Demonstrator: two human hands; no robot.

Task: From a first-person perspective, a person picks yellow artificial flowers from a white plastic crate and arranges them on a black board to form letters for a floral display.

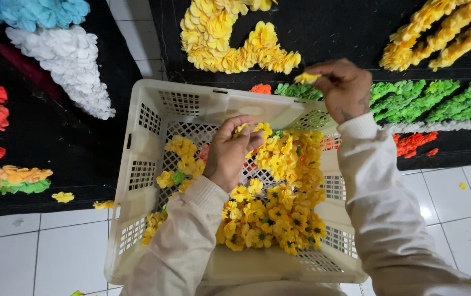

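Yellow flowers [279,203] fill the right half of the cream basket [148,109] in front of you. Your left hand [230,151] is down inside the basket, fingers curled shut around one small yellow flower [240,129]. Your right hand [342,87] is up past the far rim, pinching another yellow flower [305,78] near the green flower row [421,98] on the black mat [323,33]. The basket's left side shows bare holes, so you have room there. White floor tiles [27,252] lie open on both sides.

1 basket [147,143], 2 hands (many flowers [279,208])
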